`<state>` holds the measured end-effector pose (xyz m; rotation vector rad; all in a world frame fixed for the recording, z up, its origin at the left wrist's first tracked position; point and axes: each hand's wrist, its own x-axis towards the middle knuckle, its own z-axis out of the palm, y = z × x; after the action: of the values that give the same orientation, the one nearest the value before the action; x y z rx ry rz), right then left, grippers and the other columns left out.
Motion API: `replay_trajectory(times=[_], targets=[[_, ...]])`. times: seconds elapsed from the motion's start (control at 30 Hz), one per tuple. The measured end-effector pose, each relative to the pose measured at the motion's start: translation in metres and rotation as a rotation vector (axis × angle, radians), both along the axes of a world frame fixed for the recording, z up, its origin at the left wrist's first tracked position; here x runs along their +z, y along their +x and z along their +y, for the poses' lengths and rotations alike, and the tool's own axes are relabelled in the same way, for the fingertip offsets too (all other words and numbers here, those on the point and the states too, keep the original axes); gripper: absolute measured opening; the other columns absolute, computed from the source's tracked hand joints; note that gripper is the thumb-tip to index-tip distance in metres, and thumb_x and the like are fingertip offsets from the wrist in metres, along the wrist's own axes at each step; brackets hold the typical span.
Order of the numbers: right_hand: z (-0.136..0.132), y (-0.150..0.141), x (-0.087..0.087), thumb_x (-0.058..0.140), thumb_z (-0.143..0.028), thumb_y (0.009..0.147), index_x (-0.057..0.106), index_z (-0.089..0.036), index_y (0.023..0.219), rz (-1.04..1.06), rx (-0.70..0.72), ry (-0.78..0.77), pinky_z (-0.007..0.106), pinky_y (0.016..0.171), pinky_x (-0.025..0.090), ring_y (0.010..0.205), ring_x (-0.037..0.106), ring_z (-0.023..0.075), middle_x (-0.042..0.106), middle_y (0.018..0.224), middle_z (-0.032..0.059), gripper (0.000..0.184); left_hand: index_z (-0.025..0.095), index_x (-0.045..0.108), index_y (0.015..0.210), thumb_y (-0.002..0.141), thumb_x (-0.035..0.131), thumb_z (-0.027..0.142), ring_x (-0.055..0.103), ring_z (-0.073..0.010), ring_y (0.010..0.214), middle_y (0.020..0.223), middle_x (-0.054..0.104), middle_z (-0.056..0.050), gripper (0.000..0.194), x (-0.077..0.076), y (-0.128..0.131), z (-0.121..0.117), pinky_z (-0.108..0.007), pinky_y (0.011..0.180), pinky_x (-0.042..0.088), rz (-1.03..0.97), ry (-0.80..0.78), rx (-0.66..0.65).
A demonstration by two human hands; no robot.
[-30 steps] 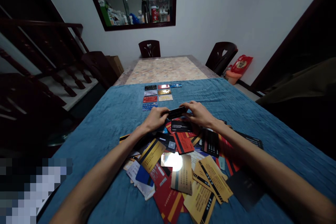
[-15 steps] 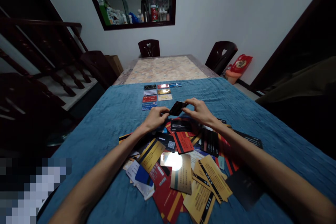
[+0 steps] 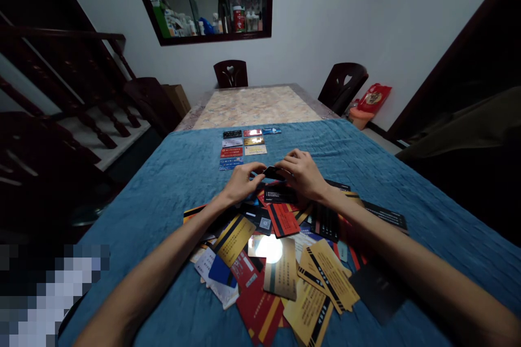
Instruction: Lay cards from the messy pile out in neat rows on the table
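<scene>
Between my hands is a black card (image 3: 272,172), tilted and partly covered by fingers. My left hand (image 3: 243,181) pinches its left end. Fingers of my right hand (image 3: 300,173) close over its right side. Just below them spreads a loose heap of cards: another black card (image 3: 280,193), a red card (image 3: 284,220), a gold card (image 3: 235,238) and several more, overlapping. Beyond my left hand, cards lie in neat short columns, among them a blue card (image 3: 231,164), a red one (image 3: 232,152) and a cream card (image 3: 255,149).
A blue cloth (image 3: 163,200) covers the near part of the table, with a patterned tabletop (image 3: 252,105) beyond. Dark chairs (image 3: 230,74) stand around it. A red bag (image 3: 375,98) sits in an orange bin at the right. Glass shelves are set in the back wall.
My right hand has shifted left and over the black card, covering more of it. The card has turned flatter. My left hand stays nearly in place.
</scene>
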<state>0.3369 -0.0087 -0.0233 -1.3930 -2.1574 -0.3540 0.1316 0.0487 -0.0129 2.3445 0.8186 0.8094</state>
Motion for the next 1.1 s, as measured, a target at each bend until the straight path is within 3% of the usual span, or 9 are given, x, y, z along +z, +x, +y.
replay_trajectory(times=[0.27, 0.4, 0.5, 0.57, 0.87, 1.1], targets=[[0.002, -0.003, -0.006, 0.054, -0.022, 0.095, 0.069, -0.022, 0.111, -0.063, -0.056, -0.071, 0.038, 0.081, 0.031, 0.101, 0.051, 0.0256, 0.074, 0.100, 0.0078, 0.022, 0.016, 0.072, 0.090, 0.082, 0.057, 0.009, 0.069, -0.0196, 0.086, 0.091, 0.075, -0.005, 0.019, -0.009, -0.004, 0.007, -0.030, 0.082, 0.053, 0.140, 0.160, 0.049], [0.004, 0.000, -0.010, 0.055, -0.018, 0.092, 0.064, -0.021, 0.120, -0.079, -0.131, -0.142, 0.038, 0.082, 0.032, 0.102, 0.052, 0.0273, 0.074, 0.106, 0.0098, 0.030, 0.015, 0.067, 0.112, 0.082, 0.054, 0.008, 0.068, -0.0217, 0.088, 0.095, 0.073, -0.008, 0.034, -0.012, -0.008, 0.012, -0.033, 0.083, 0.053, 0.186, 0.208, 0.084], [0.005, -0.001, -0.013, 0.055, -0.016, 0.092, 0.059, -0.021, 0.128, -0.086, -0.153, -0.168, 0.038, 0.083, 0.032, 0.103, 0.053, 0.0275, 0.073, 0.110, 0.0104, 0.037, 0.016, 0.054, 0.134, 0.081, 0.051, 0.006, 0.068, -0.0220, 0.087, 0.097, 0.072, -0.008, 0.054, -0.015, -0.010, 0.014, -0.033, 0.082, 0.053, 0.232, 0.216, 0.086], [0.005, -0.002, -0.015, 0.054, -0.016, 0.091, 0.057, -0.022, 0.130, -0.094, -0.153, -0.177, 0.037, 0.083, 0.033, 0.104, 0.053, 0.0272, 0.071, 0.112, 0.0098, 0.039, 0.016, 0.048, 0.139, 0.080, 0.049, 0.004, 0.068, -0.0225, 0.087, 0.096, 0.071, -0.008, 0.060, -0.018, -0.011, 0.015, -0.033, 0.081, 0.052, 0.270, 0.222, 0.079], [0.005, -0.009, -0.014, 0.058, -0.022, 0.091, 0.052, -0.021, 0.135, -0.093, -0.159, -0.318, 0.038, 0.086, 0.036, 0.112, 0.052, 0.0288, 0.066, 0.122, 0.0111, 0.045, 0.016, 0.054, 0.129, 0.080, 0.051, 0.006, 0.068, -0.0232, 0.087, 0.096, 0.071, -0.009, 0.050, -0.021, -0.015, 0.022, -0.033, 0.081, 0.052, 0.316, 0.182, 0.070], [0.010, -0.013, -0.011, 0.056, -0.022, 0.091, 0.045, -0.017, 0.141, -0.027, -0.154, -0.409, 0.038, 0.086, 0.040, 0.115, 0.052, 0.0287, 0.062, 0.128, 0.0144, 0.051, 0.016, 0.054, 0.131, 0.074, 0.060, 0.010, 0.067, -0.0232, 0.096, 0.111, 0.071, -0.010, 0.057, -0.019, -0.015, 0.024, -0.036, 0.090, 0.053, 0.329, 0.117, 0.068]])
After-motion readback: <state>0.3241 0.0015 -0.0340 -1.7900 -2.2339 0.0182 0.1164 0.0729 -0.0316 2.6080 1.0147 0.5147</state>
